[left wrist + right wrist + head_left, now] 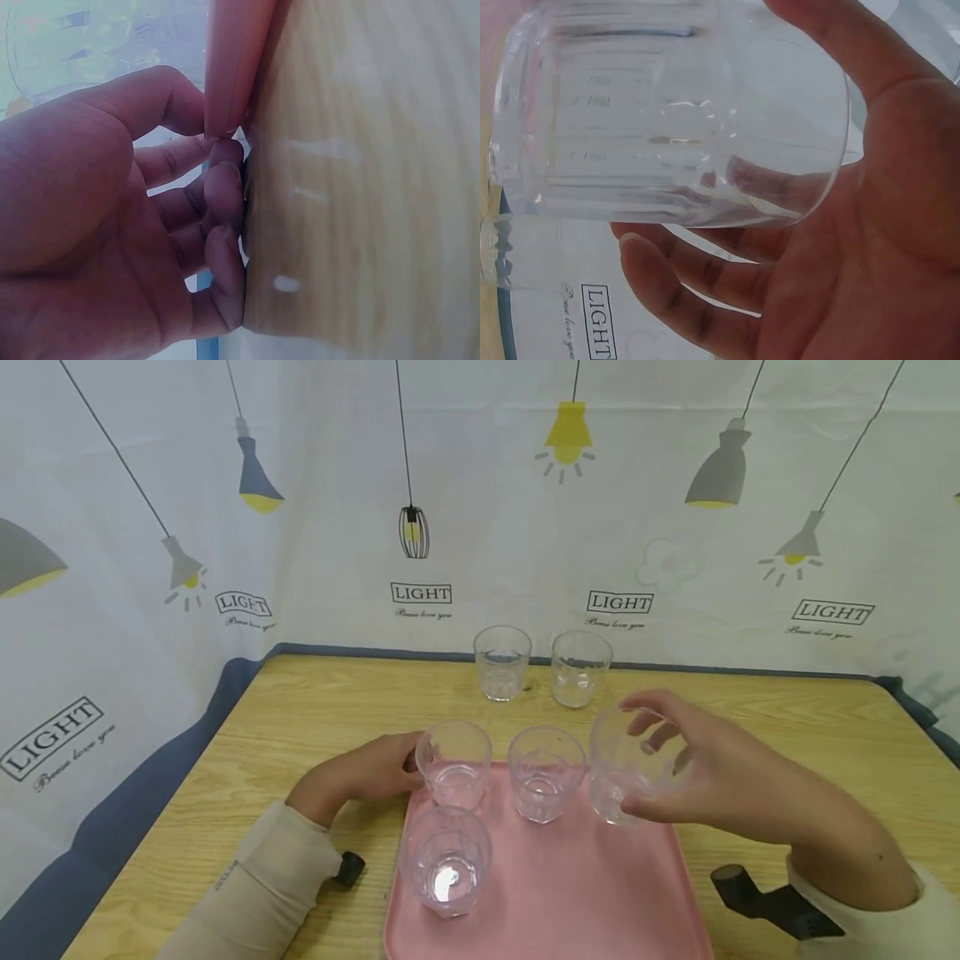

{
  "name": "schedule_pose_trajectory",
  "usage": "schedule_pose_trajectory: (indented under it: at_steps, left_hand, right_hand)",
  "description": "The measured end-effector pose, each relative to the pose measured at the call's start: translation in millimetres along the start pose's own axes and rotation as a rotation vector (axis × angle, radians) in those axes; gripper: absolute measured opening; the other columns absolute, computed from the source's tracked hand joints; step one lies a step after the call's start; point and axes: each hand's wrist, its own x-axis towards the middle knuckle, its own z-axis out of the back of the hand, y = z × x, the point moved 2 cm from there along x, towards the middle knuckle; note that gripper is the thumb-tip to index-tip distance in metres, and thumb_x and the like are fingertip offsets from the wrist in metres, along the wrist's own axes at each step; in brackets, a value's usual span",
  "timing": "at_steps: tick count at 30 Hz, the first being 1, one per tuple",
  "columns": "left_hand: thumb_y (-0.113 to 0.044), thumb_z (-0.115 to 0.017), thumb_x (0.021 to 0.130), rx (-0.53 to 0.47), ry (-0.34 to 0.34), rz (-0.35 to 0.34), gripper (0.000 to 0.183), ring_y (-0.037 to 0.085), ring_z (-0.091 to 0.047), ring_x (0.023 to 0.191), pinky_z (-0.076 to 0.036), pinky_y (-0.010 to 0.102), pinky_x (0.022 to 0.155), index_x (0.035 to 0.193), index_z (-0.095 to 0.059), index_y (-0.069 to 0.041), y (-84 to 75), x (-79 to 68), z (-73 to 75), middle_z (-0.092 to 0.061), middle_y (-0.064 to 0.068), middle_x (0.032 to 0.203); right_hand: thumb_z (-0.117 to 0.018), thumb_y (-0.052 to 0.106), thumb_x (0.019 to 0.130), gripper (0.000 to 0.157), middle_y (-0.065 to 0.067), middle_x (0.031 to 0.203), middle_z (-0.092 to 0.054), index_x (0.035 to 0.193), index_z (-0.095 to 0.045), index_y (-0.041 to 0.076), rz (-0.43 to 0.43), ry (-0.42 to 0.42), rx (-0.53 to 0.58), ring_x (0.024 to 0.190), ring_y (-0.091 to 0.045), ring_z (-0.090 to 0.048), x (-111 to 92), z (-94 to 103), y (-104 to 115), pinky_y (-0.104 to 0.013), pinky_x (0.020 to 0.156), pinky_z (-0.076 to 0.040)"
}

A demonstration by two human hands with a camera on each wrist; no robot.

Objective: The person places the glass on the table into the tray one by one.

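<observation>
A pink tray (577,893) lies on the wooden table. My left hand (367,768) is at its far left corner; in the left wrist view the thumb and index finger pinch the tray's rim (232,67), the other fingers curled by the table. My right hand (720,768) holds a clear drinking glass (618,760) upright at the tray's far right corner, thumb and fingers round its sides; whether its base touches the tray I cannot tell. Other clear glasses stand on the tray: one far left (453,768), one far middle (543,777), one nearer left (446,864).
Two more clear glasses, a left one (502,664) and a right one (582,670), stand behind the tray near the table's back edge. A white cloth (495,510) printed with lamps hangs behind and beside the wooden table (337,693).
</observation>
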Motion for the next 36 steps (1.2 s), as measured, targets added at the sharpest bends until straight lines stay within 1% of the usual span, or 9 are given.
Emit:
schedule_pose_trajectory:
  at_steps: [4, 9, 13, 18, 23, 27, 30, 33, 36]
  left_hand:
    - [-0.018, -0.064, 0.097, -0.007, 0.001, 0.001, 0.035, 0.015, -0.053, 0.111, -0.045, 0.042, 0.105, 0.131, -0.056, -0.015, 1.0, 0.4, -0.5, -0.064, 0.001, 0.12]
    - [-0.018, -0.064, 0.097, -0.008, 0.004, -0.011, 0.036, 0.016, -0.054, 0.111, -0.045, 0.043, 0.105, 0.132, -0.056, -0.014, 2.8, 1.7, -1.9, -0.064, 0.001, 0.12]
    - [-0.018, -0.064, 0.097, -0.004, 0.0, -0.004, 0.037, 0.015, -0.054, 0.11, -0.045, 0.043, 0.106, 0.133, -0.055, -0.015, 2.2, 2.0, -1.9, -0.064, 0.001, 0.119]
    - [-0.018, -0.064, 0.097, -0.007, 0.001, 0.007, 0.037, 0.016, -0.054, 0.106, -0.046, 0.042, 0.103, 0.133, -0.056, -0.015, 0.5, 1.4, -1.1, -0.064, 0.0, 0.115]
    - [-0.019, -0.064, 0.097, -0.011, -0.004, 0.019, 0.039, 0.015, -0.054, 0.108, -0.045, 0.042, 0.106, 0.135, -0.055, -0.016, 0.7, 0.9, -1.3, -0.064, 0.0, 0.119]
    - [-0.021, -0.064, 0.097, 0.009, -0.006, 0.02, 0.034, 0.016, -0.053, 0.103, -0.047, 0.039, 0.099, 0.13, -0.056, -0.016, 2.2, 1.6, -1.7, -0.063, 0.0, 0.11]
    - [-0.021, -0.063, 0.098, 0.027, -0.006, 0.018, 0.028, 0.017, -0.052, 0.1, -0.046, 0.037, 0.094, 0.125, -0.057, -0.016, 3.7, 2.8, -2.4, -0.061, 0.0, 0.104]
    - [-0.022, -0.064, 0.098, 0.023, -0.009, 0.02, 0.027, 0.016, -0.052, 0.101, -0.046, 0.037, 0.096, 0.123, -0.057, -0.017, 4.6, 3.5, -3.2, -0.061, -0.001, 0.105]
    - [-0.022, -0.063, 0.097, 0.029, -0.008, 0.005, 0.027, 0.016, -0.053, 0.101, -0.046, 0.037, 0.095, 0.123, -0.057, -0.016, 4.8, 3.9, -3.1, -0.061, 0.0, 0.105]
  right_hand:
    - [-0.087, 0.047, 0.074, 0.084, -0.002, 0.125, -0.059, 0.141, -0.042, 0.024, 0.039, 0.022, 0.023, 0.111, -0.022, -0.058, -1.4, -5.9, 6.4, -0.033, 0.076, -0.054]
    - [-0.086, 0.051, 0.073, 0.085, 0.0, 0.124, -0.059, 0.141, -0.042, 0.024, 0.09, 0.055, 0.042, 0.109, -0.019, -0.058, -3.1, -15.6, 14.1, -0.03, 0.08, -0.054]
    - [-0.086, 0.051, 0.074, 0.084, 0.0, 0.124, -0.059, 0.141, -0.043, 0.023, 0.127, 0.075, 0.059, 0.108, -0.018, -0.058, -3.8, -23.8, 19.4, -0.03, 0.083, -0.054]
    - [-0.084, 0.052, 0.075, 0.085, 0.001, 0.127, -0.058, 0.142, -0.041, 0.024, 0.13, 0.115, 0.07, 0.11, -0.017, -0.058, -5.2, -32.5, 24.8, -0.029, 0.083, -0.054]
    - [-0.085, 0.053, 0.074, 0.088, 0.0, 0.13, -0.057, 0.143, -0.04, 0.023, 0.12, 0.137, 0.09, 0.113, -0.017, -0.057, -6.3, -41.5, 29.5, -0.028, 0.084, -0.054]
    - [-0.087, 0.049, 0.073, 0.088, 0.002, 0.13, -0.056, 0.143, -0.04, 0.025, 0.099, 0.154, 0.116, 0.113, -0.016, -0.056, -6.4, -50.7, 31.4, -0.027, 0.083, -0.055]
    - [-0.088, 0.045, 0.071, 0.088, 0.004, 0.127, -0.057, 0.142, -0.041, 0.023, 0.12, 0.143, 0.117, 0.11, -0.015, -0.057, -5.9, -57.9, 32.9, -0.026, 0.081, -0.055]
    - [-0.089, 0.043, 0.07, 0.09, 0.005, 0.125, -0.059, 0.143, -0.042, 0.02, 0.169, 0.11, 0.08, 0.107, -0.013, -0.058, -6.0, -64.6, 33.8, -0.026, 0.08, -0.056]
    - [-0.09, 0.043, 0.069, 0.093, 0.009, 0.124, -0.058, 0.145, -0.04, 0.026, 0.177, 0.094, 0.062, 0.106, -0.01, -0.059, -7.1, -70.8, 34.1, -0.026, 0.081, -0.056]
